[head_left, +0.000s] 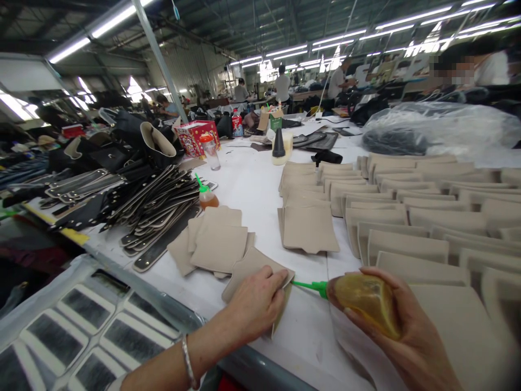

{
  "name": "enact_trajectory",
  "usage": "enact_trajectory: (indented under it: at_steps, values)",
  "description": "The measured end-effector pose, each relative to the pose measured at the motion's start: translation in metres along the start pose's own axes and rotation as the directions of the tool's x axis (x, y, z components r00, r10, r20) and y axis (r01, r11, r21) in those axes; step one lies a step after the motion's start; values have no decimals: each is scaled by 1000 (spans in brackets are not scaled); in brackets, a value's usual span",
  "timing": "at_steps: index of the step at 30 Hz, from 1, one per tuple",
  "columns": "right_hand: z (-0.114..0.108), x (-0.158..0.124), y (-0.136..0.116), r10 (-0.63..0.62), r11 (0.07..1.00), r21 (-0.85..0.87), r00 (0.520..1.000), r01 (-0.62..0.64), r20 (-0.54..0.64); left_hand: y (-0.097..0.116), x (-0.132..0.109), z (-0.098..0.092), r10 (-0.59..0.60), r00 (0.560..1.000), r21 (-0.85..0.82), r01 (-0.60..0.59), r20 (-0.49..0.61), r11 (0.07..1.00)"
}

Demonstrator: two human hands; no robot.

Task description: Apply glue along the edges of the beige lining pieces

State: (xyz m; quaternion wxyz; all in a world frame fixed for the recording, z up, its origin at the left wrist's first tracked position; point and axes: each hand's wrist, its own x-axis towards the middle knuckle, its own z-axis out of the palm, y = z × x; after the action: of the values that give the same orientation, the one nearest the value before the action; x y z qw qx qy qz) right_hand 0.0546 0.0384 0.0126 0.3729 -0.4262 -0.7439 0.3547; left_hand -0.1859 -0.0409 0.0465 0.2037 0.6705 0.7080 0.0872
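Observation:
My right hand (411,331) is wrapped round a squeeze bottle (366,298) of amber liquid, tipped on its side. Its thin green nozzle points left, and the tip meets the edge of a beige panel (248,266). My left hand (254,298) grips that panel near its right corner, with the fingers bent over it. Part of the panel is hidden under the hand, and a yellowish underside shows below the fingers. Just beyond lies a loose pile of similar beige panels (220,247). Another small stack of panels (309,225) sits farther right on the white table (252,195).
Rows of folded beige pieces (407,250) cover the right side. Black straps (163,201) are heaped at left near a second green-tipped bottle (208,198). A tumbler (210,152) and a black cone-topped container (279,146) stand farther back. Several people work in the background.

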Motion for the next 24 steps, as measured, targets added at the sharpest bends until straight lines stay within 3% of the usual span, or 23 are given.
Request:
enact_trajectory:
  at_steps: [7, 11, 18, 21, 24]
  values:
    - [-1, -14, 1, 129, 966, 180, 949, -186, 287, 1, -1, 0, 4, 1000, -2, -4, -3, 1000]
    - [-1, -12, 3, 209, 925, 262, 945, -274, 250, 1, -1, -1, -6, 1000, -20, 6, -7, 1000]
    - [5, -24, -17, 237, 922, 260, 950, -286, 205, 2, 0, 2, -20, 999, -45, 19, -27, 999]
    - [6, -27, -14, 300, 834, 399, 920, -382, 253, 2, 0, 1, -38, 999, -101, 34, -38, 994]
    - [0, -28, -3, 403, 607, 592, 847, -530, 346, 0, -3, -1, -55, 998, -178, 48, -36, 983]
